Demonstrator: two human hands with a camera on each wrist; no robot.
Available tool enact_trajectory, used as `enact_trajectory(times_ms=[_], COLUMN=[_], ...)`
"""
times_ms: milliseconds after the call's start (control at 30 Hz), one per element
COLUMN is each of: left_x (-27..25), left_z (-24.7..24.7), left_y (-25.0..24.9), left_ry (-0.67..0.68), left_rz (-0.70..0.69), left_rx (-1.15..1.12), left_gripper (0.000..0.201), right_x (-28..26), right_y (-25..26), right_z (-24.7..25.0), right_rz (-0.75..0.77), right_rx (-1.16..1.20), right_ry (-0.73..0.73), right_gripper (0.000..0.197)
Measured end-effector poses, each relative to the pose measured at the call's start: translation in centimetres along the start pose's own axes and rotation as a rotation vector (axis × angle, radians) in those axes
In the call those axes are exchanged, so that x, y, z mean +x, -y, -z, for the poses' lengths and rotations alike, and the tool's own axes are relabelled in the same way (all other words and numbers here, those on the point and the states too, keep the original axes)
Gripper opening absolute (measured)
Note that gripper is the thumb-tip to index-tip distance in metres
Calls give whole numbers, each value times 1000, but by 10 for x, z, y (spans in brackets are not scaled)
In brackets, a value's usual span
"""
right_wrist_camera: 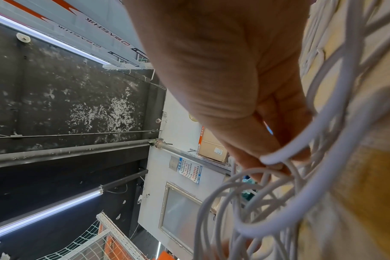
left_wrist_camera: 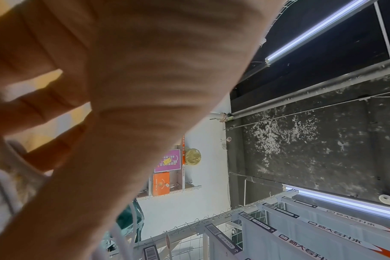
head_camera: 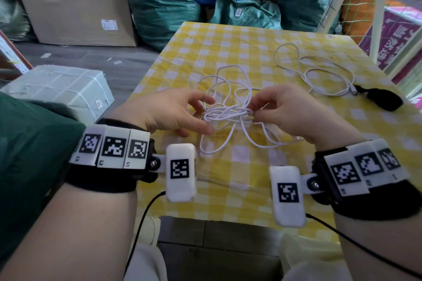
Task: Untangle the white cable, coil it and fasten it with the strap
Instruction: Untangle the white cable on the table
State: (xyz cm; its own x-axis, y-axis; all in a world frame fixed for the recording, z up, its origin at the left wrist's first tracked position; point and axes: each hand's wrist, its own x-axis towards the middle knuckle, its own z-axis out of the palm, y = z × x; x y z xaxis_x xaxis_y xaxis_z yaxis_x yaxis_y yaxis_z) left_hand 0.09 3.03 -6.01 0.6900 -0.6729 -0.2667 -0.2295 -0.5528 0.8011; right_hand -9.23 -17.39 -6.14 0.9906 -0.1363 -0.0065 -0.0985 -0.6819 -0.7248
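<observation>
A tangled white cable [head_camera: 225, 114] lies in the middle of the yellow checked tablecloth [head_camera: 228, 43], its strands bunched into a knot with loops spilling forward and back. My left hand [head_camera: 205, 114] is at the knot's left side, fingers spread and fairly straight, fingertips touching the strands. My right hand [head_camera: 252, 112] pinches the knot's right end. In the right wrist view, thumb and fingers [right_wrist_camera: 256, 154] grip a cable loop [right_wrist_camera: 278, 155]. In the left wrist view my left hand [left_wrist_camera: 122, 88] fills the picture, with blurred cable [left_wrist_camera: 2, 190] at lower left. A black strap [head_camera: 383, 99] lies far right.
A second loose white cable [head_camera: 315, 73] lies at the back right, ending beside the black strap. Cardboard boxes [head_camera: 75, 2], green bags [head_camera: 164, 7] and a wrapped parcel [head_camera: 64, 86] stand on the floor to the left and behind. A wire shelf rack [head_camera: 388, 18] borders the right edge.
</observation>
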Motion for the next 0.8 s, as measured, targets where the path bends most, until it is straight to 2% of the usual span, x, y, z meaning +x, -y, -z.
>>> enact_trajectory(times_ms=[200,433,500,600,800], left_x=[-1,-1,2,4,6], left_z=[1,-2,-3,-3,-6], left_y=[-1,-1,1,2,-2], left_ry=[24,21,1,10,77], left_rz=[1,13,12,-23,-160], left_rx=[30,23,9,20,257], left_gripper=[51,57,48,20,15], right_x=[4,5,5,2,-1], right_y=[-9,-8,-7,-5,5], right_z=[4,3,3,2,-3], right_rz=[-53,-70,-67,-59,-48], right_rx=[-42,24,50,95,372], right_ry=[-128,-188,-204,-195,-88], right_gripper=[21,21,20,21,23])
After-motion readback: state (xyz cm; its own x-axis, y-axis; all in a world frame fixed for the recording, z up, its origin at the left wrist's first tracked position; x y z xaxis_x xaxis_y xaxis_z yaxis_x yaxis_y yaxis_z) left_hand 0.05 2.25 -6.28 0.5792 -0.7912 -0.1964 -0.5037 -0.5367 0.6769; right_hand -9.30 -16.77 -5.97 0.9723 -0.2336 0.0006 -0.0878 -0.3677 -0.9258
